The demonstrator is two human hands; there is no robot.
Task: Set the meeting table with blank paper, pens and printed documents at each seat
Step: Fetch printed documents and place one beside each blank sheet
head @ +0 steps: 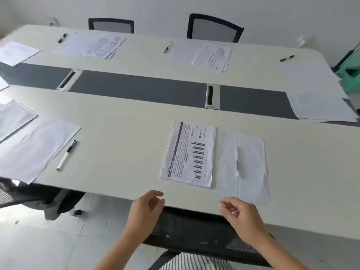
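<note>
My left hand (145, 209) and right hand (241, 213) empty, fingers loose, over near edge of pale desk (120, 152). Just beyond, white printed bar-chart sheet (189, 153) lies flat: light, floppy; I'd pinch near corner.

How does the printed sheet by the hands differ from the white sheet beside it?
The printed document carries dense text and dark bars; the blank paper is plain white. The printed document bears nothing; the blank paper has a pale pen-like thing on it. The blank paper reaches nearer the table edge than the printed document. Both lie flat, side by side.
</note>
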